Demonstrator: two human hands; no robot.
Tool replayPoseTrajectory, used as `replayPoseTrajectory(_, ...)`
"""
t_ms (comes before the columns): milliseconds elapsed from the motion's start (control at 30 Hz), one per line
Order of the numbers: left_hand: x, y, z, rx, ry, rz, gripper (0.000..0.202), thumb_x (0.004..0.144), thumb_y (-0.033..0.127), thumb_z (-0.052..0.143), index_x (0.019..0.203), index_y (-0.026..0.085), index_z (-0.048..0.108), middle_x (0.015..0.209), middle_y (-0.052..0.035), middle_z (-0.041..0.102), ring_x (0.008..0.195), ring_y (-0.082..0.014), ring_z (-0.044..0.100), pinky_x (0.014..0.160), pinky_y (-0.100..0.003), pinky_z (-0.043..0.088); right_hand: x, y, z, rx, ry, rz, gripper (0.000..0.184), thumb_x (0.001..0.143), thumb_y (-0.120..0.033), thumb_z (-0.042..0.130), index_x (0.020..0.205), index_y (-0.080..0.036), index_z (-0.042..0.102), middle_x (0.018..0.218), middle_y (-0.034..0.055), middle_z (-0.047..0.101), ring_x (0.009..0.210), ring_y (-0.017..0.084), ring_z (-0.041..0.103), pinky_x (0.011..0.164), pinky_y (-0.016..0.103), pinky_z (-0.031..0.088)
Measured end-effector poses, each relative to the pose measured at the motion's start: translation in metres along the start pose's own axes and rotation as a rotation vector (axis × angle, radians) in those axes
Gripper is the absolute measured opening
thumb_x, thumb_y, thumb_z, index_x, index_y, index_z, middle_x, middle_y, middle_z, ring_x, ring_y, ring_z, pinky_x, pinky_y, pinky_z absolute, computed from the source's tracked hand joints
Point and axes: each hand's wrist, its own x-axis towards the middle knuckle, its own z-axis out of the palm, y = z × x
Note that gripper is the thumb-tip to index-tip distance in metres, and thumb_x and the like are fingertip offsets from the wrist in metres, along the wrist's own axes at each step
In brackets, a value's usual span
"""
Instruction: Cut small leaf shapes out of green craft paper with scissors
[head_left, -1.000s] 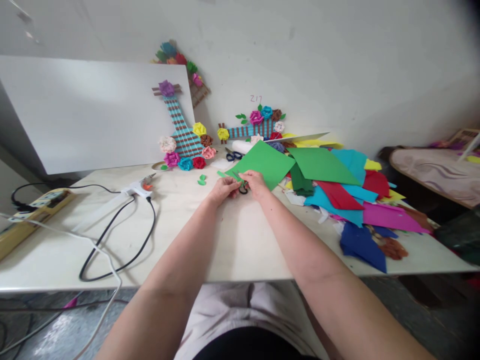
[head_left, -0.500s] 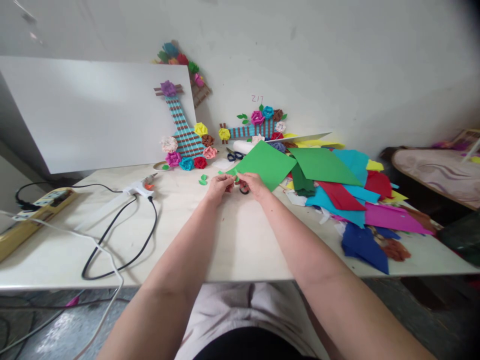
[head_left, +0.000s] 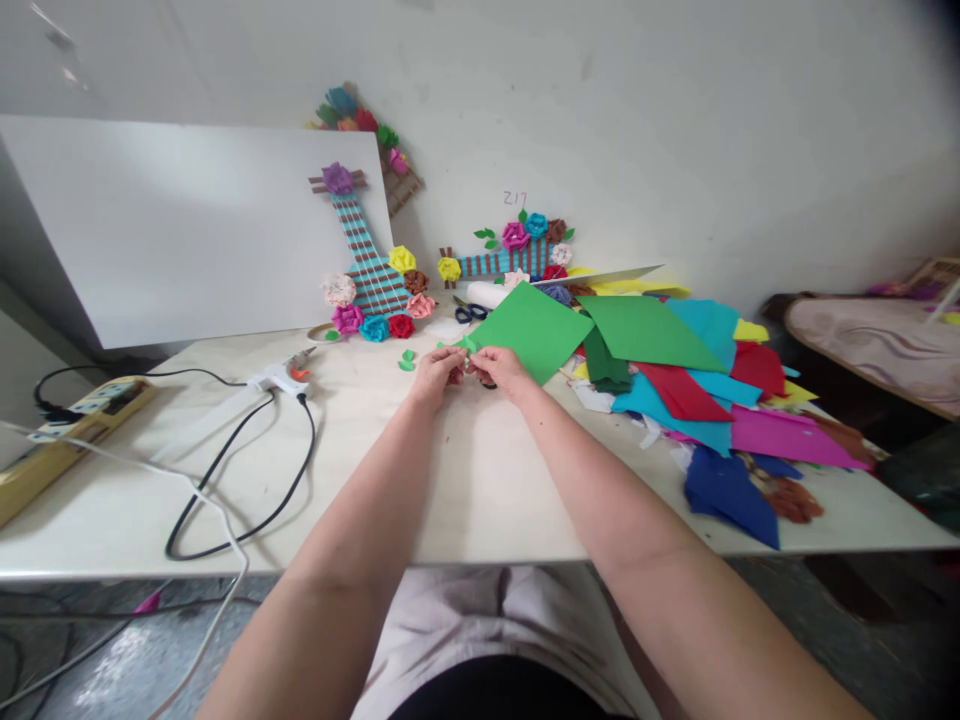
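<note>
My left hand (head_left: pixel 439 374) and my right hand (head_left: pixel 499 368) meet over the middle of the table, fingertips pinched close together. Between them is a small green paper leaf (head_left: pixel 468 361), partly hidden by the fingers. A dark loop, perhaps a scissors handle (head_left: pixel 488 385), shows just under my right hand; whether that hand touches it I cannot tell. Small cut green leaves (head_left: pixel 406 361) lie to the left of my left hand. Just beyond the hands rests a large green sheet (head_left: pixel 534 330), and dark-handled scissors (head_left: pixel 470 313) lie behind.
At left are a white glue gun (head_left: pixel 279 377) with its looping cord and a yellow power strip (head_left: pixel 71 440). A flower-trimmed guitar shape (head_left: pixel 369 262) leans on a white board (head_left: pixel 187 230). A second guitar shape (head_left: pixel 487 263) stands behind. Coloured sheets (head_left: pixel 675 420) pile up at right.
My right hand's fingers have shifted slightly left and closer to my left hand, covering more of the dark loop. Everything else stays where it was.
</note>
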Motion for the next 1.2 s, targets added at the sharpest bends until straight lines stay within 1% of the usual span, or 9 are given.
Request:
replayPoseTrajectory(133, 0.0011, -0.0003, -0.0005, -0.082, 0.026, 0.007, 0.028, 0.055, 0.033, 0.073, 0.066, 0.015, 0.056, 0.048, 0.0045, 0.049, 0.040, -0.0054, 0.041, 0.041, -0.019, 0.031, 0.0008, 0.0021, 0.0012, -0.079, -0.014, -0.054, 0.017, 0.074, -0.022, 0.059, 0.058, -0.015, 0.057, 0.051, -0.0029, 0.056, 0.042, 0.004, 0.040, 0.043, 0.017, 0.031)
replayPoseTrajectory(367, 0.0002, 0.0018, -0.0008, -0.130, 0.048, 0.000, 0.026, 0.055, 0.031, 0.072, 0.069, 0.015, 0.057, 0.047, 0.0049, 0.048, 0.040, -0.0058, 0.041, 0.043, -0.020, 0.033, -0.0038, -0.0032, 0.0008, -0.146, -0.043, -0.095, 0.016, 0.071, -0.023, 0.058, 0.057, -0.015, 0.058, 0.051, -0.0034, 0.053, 0.046, 0.007, 0.044, 0.047, 0.019, 0.034)
replayPoseTrajectory(700, -0.0009, 0.0047, -0.0011, -0.187, 0.046, -0.034, 0.023, 0.057, 0.027, 0.071, 0.071, 0.015, 0.056, 0.048, 0.0048, 0.047, 0.041, -0.0060, 0.041, 0.043, -0.020, 0.032, -0.0046, -0.0038, 0.0052, -0.094, -0.050, -0.075, 0.014, 0.071, -0.024, 0.057, 0.060, -0.016, 0.057, 0.053, -0.0041, 0.055, 0.045, 0.006, 0.041, 0.046, 0.019, 0.032)
replayPoseTrajectory(867, 0.0014, 0.0005, -0.0022, -0.147, 0.036, -0.012, 0.025, 0.057, 0.030, 0.072, 0.064, 0.015, 0.054, 0.046, 0.0046, 0.046, 0.041, -0.0058, 0.040, 0.044, -0.020, 0.032, -0.0031, -0.0025, 0.0066, -0.100, -0.044, -0.074, 0.015, 0.070, -0.023, 0.059, 0.058, -0.016, 0.054, 0.054, -0.0034, 0.057, 0.045, 0.006, 0.042, 0.047, 0.019, 0.034)
replayPoseTrajectory(1000, 0.0035, -0.0029, -0.0024, -0.102, 0.082, 0.037, 0.025, 0.057, 0.031, 0.072, 0.060, 0.015, 0.053, 0.043, 0.0047, 0.044, 0.040, -0.0054, 0.038, 0.044, -0.020, 0.031, -0.0019, -0.0022, 0.0074, -0.115, -0.060, -0.094, 0.016, 0.068, -0.022, 0.060, 0.056, -0.016, 0.053, 0.050, -0.0039, 0.055, 0.045, 0.006, 0.042, 0.048, 0.019, 0.034)
replayPoseTrajectory(1100, 0.0044, -0.0035, -0.0017, -0.095, 0.108, 0.049, 0.024, 0.057, 0.031, 0.071, 0.060, 0.015, 0.054, 0.042, 0.0048, 0.043, 0.040, -0.0057, 0.037, 0.044, -0.020, 0.031, -0.0022, -0.0026, 0.0072, -0.103, -0.075, -0.106, 0.017, 0.068, -0.022, 0.061, 0.054, -0.016, 0.052, 0.048, -0.0045, 0.053, 0.044, 0.006, 0.042, 0.047, 0.019, 0.034)
replayPoseTrajectory(1200, 0.0053, -0.0026, -0.0024, -0.132, 0.145, 0.065, 0.027, 0.059, 0.038, 0.070, 0.065, 0.015, 0.056, 0.045, 0.0056, 0.042, 0.040, -0.0052, 0.037, 0.043, -0.020, 0.031, -0.0026, -0.0023, 0.0061, -0.069, -0.068, -0.094, 0.018, 0.068, -0.025, 0.062, 0.055, -0.016, 0.052, 0.048, -0.0048, 0.053, 0.043, 0.006, 0.041, 0.046, 0.019, 0.033)
